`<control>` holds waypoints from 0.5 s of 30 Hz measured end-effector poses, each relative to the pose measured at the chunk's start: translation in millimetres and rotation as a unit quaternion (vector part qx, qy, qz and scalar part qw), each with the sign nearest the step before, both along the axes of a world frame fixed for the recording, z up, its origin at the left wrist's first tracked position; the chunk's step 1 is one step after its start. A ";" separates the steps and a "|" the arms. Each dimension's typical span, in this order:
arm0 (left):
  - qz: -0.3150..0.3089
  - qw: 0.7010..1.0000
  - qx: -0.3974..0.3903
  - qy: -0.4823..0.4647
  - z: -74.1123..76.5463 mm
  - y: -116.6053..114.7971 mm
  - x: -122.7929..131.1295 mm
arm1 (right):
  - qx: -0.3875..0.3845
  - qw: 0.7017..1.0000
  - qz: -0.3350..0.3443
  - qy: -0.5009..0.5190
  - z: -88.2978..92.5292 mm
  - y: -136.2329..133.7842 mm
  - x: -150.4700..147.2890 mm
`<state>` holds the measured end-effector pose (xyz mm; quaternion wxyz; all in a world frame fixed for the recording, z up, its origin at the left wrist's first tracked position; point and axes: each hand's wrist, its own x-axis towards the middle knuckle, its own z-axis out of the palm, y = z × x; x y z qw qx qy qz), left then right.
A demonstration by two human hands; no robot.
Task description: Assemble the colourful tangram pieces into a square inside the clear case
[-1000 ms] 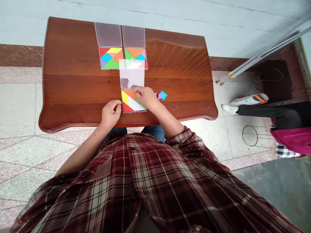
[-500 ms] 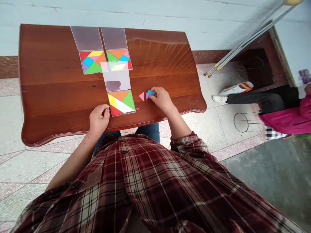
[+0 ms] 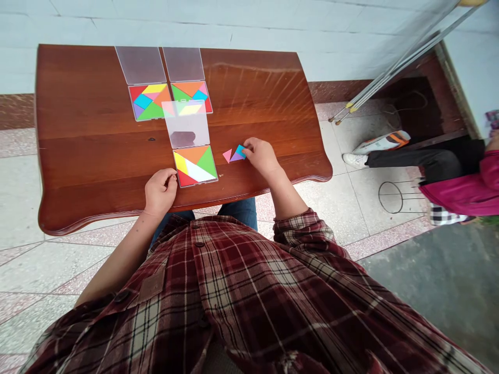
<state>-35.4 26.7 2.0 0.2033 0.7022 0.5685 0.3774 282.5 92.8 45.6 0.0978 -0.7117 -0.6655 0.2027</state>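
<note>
An open clear case [image 3: 195, 165] lies near the front of the wooden table [image 3: 78, 150], partly filled with yellow, orange, green and red tangram pieces around a white gap. My left hand [image 3: 159, 191] rests curled against the case's left corner. My right hand [image 3: 261, 156] is to the right of the case, fingers pinched on a blue piece [image 3: 240, 151]. A purple piece [image 3: 235, 156] and a pink triangle [image 3: 227, 155] lie right beside it.
Two more open cases [image 3: 150, 101] [image 3: 192, 92] full of coloured pieces sit at the back of the table, lids flat behind them. Another person's leg and white shoe [image 3: 354, 159] are on the floor to the right, next to metal rods [image 3: 390, 67].
My right hand left the case by the table's front edge and moved right to the loose pieces, where it now pinches the blue one. My left hand stayed at the case's corner.
</note>
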 end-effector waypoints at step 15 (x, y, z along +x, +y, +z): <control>0.002 1.000 -0.021 0.011 2.2 -0.7 2.9 | -0.073 0.990 0.033 -0.114 11.4 6.7 -3.1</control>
